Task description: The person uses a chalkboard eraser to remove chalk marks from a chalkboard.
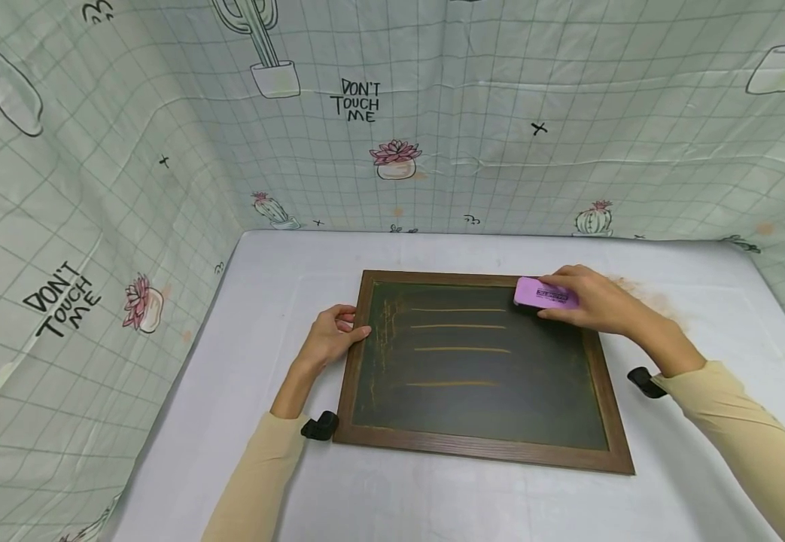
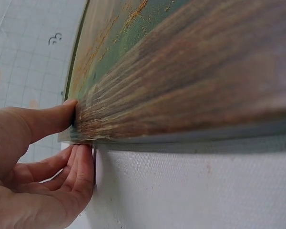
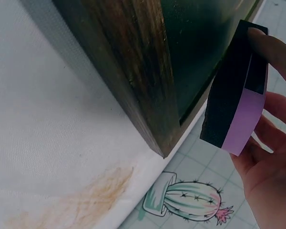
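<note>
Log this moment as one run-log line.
left hand: holds chalkboard by left edge | right hand: holds purple eraser at chalkboard's upper right | chalkboard: four yellow lines, left-side smudges

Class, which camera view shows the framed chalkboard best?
The head view, since all four sides of the framed chalkboard and its yellow lines show. The left wrist view shows only part of the frame and surface close up; the right wrist view, one corner.

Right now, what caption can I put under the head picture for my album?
Left hand holds the chalkboard while right hand grips a purple eraser near four yellow lines.
</note>
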`<state>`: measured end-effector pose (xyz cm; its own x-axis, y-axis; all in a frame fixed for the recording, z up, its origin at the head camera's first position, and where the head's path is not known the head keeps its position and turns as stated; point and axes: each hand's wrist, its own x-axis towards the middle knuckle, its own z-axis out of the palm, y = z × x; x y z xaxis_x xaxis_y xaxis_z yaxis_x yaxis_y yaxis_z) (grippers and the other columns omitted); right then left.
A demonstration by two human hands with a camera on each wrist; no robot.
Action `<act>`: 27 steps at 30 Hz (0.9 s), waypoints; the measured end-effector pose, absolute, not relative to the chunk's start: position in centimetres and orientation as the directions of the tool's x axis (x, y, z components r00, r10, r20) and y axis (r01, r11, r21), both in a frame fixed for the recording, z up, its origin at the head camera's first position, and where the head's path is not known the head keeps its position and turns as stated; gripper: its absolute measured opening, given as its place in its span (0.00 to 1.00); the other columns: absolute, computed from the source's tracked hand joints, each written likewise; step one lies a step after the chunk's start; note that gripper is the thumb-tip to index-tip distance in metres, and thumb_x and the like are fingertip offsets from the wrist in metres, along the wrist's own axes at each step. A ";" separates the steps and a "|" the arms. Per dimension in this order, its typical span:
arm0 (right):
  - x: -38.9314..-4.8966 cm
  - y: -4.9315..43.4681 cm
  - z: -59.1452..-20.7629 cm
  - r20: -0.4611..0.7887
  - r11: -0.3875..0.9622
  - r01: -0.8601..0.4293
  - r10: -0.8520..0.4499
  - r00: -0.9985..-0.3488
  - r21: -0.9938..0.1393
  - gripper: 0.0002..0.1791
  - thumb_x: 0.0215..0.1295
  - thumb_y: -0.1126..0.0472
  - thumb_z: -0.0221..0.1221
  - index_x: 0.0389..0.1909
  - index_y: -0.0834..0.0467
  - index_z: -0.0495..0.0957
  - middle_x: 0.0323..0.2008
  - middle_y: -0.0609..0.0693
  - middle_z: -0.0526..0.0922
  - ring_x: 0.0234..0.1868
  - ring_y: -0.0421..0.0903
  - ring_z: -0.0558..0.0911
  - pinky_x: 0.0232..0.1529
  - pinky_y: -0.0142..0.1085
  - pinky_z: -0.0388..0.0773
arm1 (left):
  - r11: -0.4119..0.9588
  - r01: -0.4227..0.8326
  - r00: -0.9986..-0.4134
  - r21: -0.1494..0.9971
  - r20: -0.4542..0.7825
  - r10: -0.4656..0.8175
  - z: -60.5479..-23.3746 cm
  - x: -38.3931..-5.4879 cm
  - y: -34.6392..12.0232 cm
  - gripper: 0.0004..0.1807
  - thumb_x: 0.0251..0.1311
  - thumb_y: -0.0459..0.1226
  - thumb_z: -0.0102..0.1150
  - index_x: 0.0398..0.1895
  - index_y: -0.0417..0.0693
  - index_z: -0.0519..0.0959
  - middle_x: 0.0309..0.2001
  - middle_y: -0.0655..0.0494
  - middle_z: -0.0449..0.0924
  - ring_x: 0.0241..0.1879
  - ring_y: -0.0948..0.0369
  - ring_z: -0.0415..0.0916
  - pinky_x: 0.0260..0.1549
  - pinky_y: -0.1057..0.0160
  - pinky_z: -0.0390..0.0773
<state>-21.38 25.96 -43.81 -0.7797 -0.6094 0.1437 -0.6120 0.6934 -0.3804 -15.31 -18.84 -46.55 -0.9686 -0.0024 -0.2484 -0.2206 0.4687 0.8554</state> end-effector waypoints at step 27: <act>-21.7 23.6 -45.4 0.183 0.595 -0.711 -0.704 -0.686 -0.375 0.31 0.60 0.59 0.74 0.61 0.71 0.79 0.48 0.59 0.80 0.43 0.51 0.74 0.43 0.49 0.73 | 0.489 -0.225 -0.967 0.843 -0.257 -0.002 -46.3 -15.4 -18.8 0.30 0.67 0.33 0.66 0.69 0.31 0.70 0.56 0.37 0.73 0.49 0.49 0.71 0.48 0.54 0.72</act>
<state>-21.75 23.57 -45.41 -0.6858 -0.7044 0.1831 -0.7110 0.5946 -0.3754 -15.38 -18.75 -46.33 -0.9665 -0.0020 -0.2565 -0.2247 0.4887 0.8430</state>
